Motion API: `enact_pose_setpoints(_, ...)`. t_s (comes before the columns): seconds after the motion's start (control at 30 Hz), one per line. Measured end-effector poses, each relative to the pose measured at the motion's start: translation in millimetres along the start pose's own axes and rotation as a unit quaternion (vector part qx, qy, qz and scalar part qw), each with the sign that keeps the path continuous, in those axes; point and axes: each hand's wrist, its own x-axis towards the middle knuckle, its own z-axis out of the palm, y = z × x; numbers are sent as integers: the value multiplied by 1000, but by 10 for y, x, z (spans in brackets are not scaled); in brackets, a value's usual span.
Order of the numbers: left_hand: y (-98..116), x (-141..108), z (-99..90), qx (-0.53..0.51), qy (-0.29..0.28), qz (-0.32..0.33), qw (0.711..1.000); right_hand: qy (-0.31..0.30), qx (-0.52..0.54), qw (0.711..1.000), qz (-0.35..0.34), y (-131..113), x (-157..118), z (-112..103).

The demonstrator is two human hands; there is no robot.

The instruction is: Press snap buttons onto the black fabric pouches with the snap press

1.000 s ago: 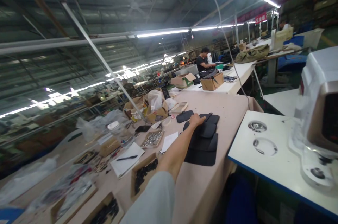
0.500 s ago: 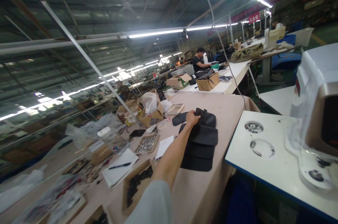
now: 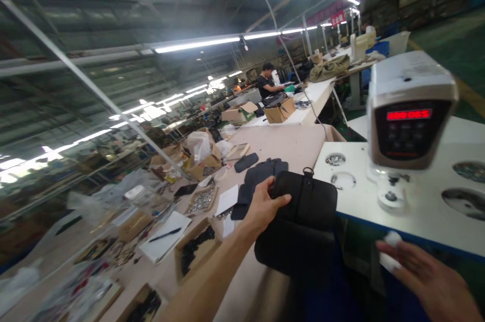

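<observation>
A flat black pouch [image 3: 316, 195] with a strap down its middle and a small metal ring at the top is in my left hand [image 3: 265, 203]. My thumb lies on its front face and the fingers go behind it. Another broad black piece [image 3: 293, 243] hangs just below; whether it is joined to the pouch I cannot tell. More black pouches [image 3: 265, 173] lie on the cloth-covered table beyond my wrist. At the lower right, my right hand [image 3: 428, 271] is raised below the machine table's edge, fingers apart, with white coverings on some fingertips.
A press machine [image 3: 413, 109] with a red lit display stands on a white table [image 3: 356, 200] with round metal-filled recesses. To the left are a tray of metal parts [image 3: 202, 199], a box of black parts [image 3: 197, 251], a notebook [image 3: 164, 236] and a pen. A person [image 3: 269, 82] works farther back.
My left hand has lifted a black pouch off the pile and brought it nearer and to the right. My right hand has come into view. The view has turned toward the machine.
</observation>
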Motion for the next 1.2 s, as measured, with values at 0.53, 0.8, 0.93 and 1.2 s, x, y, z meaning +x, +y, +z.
enact_pose_setpoints(0.53,-759,-444,1541,44,-209,-105,971,-94,262,958,67,30,241,-253)
enact_pose_setpoints(0.8,-916,-186,2069,-118,-147,-175,967,-88,203,971,89,250,627,-353)
enact_pose_setpoints(0.93,-1018,-51,2238,-131,-93,-241,957,-89,186,972,116,251,836,-376)
enact_pose_setpoints(1.2,-1129,462,2471,-125,-45,-261,956,-14,89,990,109,181,1387,-450)
